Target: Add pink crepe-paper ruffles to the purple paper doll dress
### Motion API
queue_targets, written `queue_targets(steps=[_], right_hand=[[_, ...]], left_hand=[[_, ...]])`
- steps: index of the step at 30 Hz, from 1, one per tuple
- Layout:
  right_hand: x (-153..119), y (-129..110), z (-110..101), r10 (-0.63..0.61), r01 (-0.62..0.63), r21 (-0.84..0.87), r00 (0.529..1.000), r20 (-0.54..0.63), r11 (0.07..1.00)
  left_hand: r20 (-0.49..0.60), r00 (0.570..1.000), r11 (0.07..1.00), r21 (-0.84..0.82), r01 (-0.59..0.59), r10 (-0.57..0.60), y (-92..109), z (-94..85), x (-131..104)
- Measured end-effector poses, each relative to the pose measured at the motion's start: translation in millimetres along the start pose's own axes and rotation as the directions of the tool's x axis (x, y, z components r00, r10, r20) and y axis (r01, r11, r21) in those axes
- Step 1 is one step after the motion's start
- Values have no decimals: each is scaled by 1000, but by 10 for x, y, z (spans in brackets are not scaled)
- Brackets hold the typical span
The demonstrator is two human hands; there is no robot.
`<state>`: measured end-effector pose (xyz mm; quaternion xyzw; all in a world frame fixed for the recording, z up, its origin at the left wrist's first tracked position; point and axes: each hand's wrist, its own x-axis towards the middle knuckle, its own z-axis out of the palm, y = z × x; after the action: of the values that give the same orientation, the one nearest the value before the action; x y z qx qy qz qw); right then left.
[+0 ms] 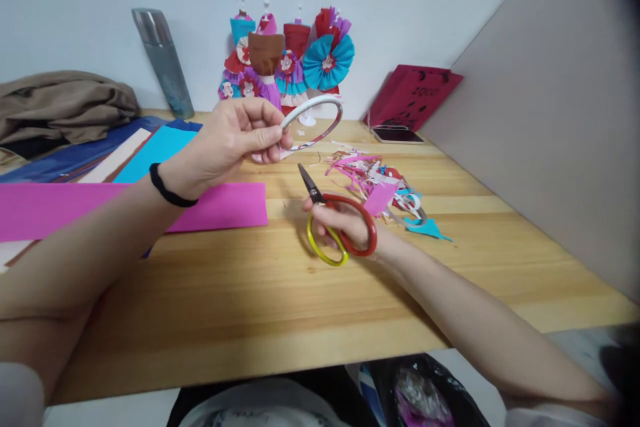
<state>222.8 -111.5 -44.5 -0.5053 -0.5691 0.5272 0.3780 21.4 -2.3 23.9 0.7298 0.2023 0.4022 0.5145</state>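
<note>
Pinched between the thumb and fingers of my left hand [233, 128] is a thin, nearly used-up roll of white tape [314, 101], raised above the table. A pair of scissors [315, 195] with one red and one yellow handle rests in my right hand [345, 221]; its blades look closed and point up toward the tape roll without touching it. Below my left forearm lies a long pink paper strip [225, 207]. A turquoise sheet [155, 152] and other coloured paper lie beyond it. Paper offcuts [370, 177] are heaped past my right hand.
Several small paper dresses [266, 53] on stands are against the wall. A grey bottle [165, 67] and brown cloth [65, 103] are at the left. A phone [397, 135] lies before a dark red bag [415, 97]. A black plastic bag [425, 387] hangs below the table edge.
</note>
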Motion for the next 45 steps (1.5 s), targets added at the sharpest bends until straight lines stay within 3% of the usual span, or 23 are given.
queue_targets(steps=[1,2,4,6,8,13,16,18,20,22,23,25,27,29,30,33,35,38,45], right_hand=[[-24,-19,5,-16,20,-234,1000,20,972],[-51,-40,13,-20,35,-471,999,35,881],[-111,-83,37,1,35,-791,999,45,611],[-172,-125,55,25,50,-901,997,67,432],[-228,-173,53,58,104,-917,989,136,386],[-268,-257,3,66,251,-873,950,304,418],[-142,-165,12,-102,305,-881,952,288,362],[5,-50,26,-268,387,-863,913,308,325],[165,59,14,-372,536,-773,831,413,339],[288,125,-51,-357,605,-683,795,490,410],[326,136,-105,-327,588,-680,808,489,437],[349,120,-244,-222,417,-797,909,354,437],[327,70,-392,-120,134,-919,988,96,371],[293,-1,-505,-163,-46,-922,980,-117,384],[277,-45,-540,-223,-62,-888,958,-181,456],[225,-226,-558,-386,120,-661,881,-272,740],[182,-376,-527,-427,222,-530,852,-302,819],[139,-583,-474,-465,276,-507,835,-294,817],[333,-755,-314,-458,375,-596,889,13,710]], left_hand=[[2,1000,1000,-3,-2,2,16,-5,1],[2,1000,1000,-1,-7,7,30,-11,0],[-2,1000,1000,0,-22,22,55,-19,-5],[-13,999,999,-18,-44,43,73,-24,-11],[-24,998,998,-41,-57,56,86,-25,-15],[-42,998,999,-19,-41,40,113,-23,-21],[-30,998,997,-61,-57,55,124,-22,-24],[-8,997,990,-114,-82,82,132,-19,-25],[-16,997,991,-109,-78,77,142,-17,-26],[-47,998,997,-61,-51,49,157,-17,-29],[-58,998,998,-47,-41,38,166,-19,-30],[-50,998,998,-45,-31,29,183,-27,-33],[-23,1000,1000,-28,-9,9,188,-38,-32],[6,999,999,21,40,-40,174,-51,-25],[23,998,997,44,63,-65,158,-57,-19],[103,988,990,97,102,-112,94,-73,-1],[162,978,980,174,101,-130,53,-84,7],[210,964,951,294,97,-163,26,-99,7],[200,963,910,407,84,-178,45,-118,-11]])
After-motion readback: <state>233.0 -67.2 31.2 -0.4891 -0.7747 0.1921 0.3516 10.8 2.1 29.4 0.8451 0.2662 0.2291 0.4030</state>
